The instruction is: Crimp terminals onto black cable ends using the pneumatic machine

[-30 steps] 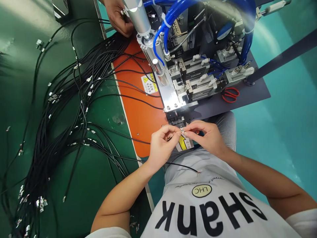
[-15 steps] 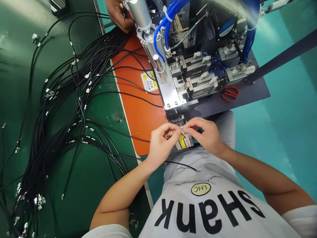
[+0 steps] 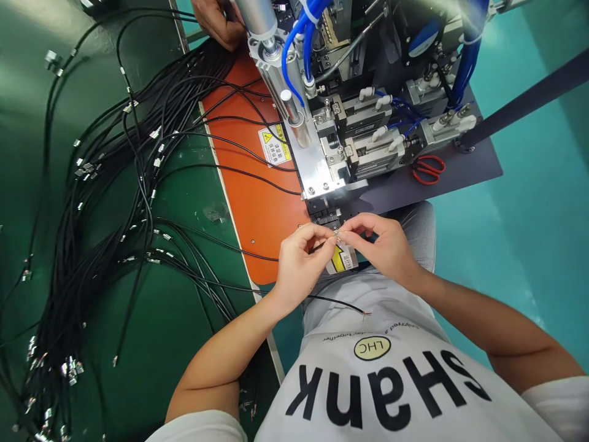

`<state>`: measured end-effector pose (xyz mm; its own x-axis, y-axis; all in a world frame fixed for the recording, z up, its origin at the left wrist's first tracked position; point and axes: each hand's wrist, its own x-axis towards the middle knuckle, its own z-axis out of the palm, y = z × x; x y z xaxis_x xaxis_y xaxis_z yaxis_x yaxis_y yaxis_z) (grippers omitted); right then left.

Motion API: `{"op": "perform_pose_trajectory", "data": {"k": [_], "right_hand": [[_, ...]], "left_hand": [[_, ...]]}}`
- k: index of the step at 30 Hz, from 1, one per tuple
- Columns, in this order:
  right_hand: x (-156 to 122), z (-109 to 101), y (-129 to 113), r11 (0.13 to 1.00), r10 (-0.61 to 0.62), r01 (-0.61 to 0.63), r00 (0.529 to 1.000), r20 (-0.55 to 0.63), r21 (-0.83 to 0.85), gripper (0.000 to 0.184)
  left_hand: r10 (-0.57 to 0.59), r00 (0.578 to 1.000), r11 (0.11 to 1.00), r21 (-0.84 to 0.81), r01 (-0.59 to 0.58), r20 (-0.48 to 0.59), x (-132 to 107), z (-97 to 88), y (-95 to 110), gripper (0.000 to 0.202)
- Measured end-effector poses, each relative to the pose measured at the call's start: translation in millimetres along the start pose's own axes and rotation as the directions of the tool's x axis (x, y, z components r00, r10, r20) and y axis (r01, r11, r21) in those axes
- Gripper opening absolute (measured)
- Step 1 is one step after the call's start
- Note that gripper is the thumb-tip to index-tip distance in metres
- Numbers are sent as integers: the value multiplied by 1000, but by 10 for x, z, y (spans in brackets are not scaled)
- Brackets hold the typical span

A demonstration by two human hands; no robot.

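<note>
My left hand (image 3: 299, 261) and my right hand (image 3: 384, 245) meet fingertip to fingertip just below the front of a metal press machine (image 3: 335, 153). Both pinch a small metal terminal (image 3: 336, 234) between thumbs and forefingers. A thin black cable (image 3: 340, 303) runs from under my left hand across my white shirt and ends in bare strands. A yellow arrow label (image 3: 340, 259) on the machine's front edge shows behind my fingers.
A large tangle of black cables with metal ends (image 3: 115, 202) covers the green table at left and spills onto the orange plate (image 3: 257, 209). Red scissors (image 3: 427, 169) lie on the grey base. Another person's hand (image 3: 216, 24) rests at the top.
Both hands, still pinched together, have shifted slightly up toward the machine's front. The rest has only shifted with the camera.
</note>
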<state>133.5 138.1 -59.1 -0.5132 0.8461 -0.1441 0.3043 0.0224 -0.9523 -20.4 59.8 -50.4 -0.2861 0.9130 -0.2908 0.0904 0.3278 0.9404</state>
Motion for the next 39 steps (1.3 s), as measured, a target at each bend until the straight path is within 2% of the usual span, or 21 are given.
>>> {"op": "perform_pose_trajectory", "data": {"k": [5,9,13,16,19,22,28,39], "right_hand": [[9,8,55,999,9,-10,999,48,36,9],[31,-17,128,984,91,-91,996,8,154,12],[124,-32,216,967,157,-152,988,-7,205,17],[228,-2,279,958,182,-180,983,9,222,20],[323,39,335,955,198,-199,980,29,221,21],[386,59,384,957,187,-187,982,24,223,21],[430,59,423,958,194,-200,980,46,205,21],[470,71,458,964,173,-175,985,30,198,16]], "left_hand": [[79,997,990,117,-81,20,-8,-9,-18,14],[218,976,939,268,-214,16,8,-80,-40,14],[422,904,790,460,-405,72,90,-171,-115,11],[490,859,673,563,-479,145,187,-226,-208,18],[522,831,616,591,-521,189,281,-271,-298,23],[534,819,596,593,-542,212,347,-302,-363,28],[514,827,582,615,-532,228,390,-319,-422,32],[515,836,585,634,-506,191,401,-289,-406,32]]}}
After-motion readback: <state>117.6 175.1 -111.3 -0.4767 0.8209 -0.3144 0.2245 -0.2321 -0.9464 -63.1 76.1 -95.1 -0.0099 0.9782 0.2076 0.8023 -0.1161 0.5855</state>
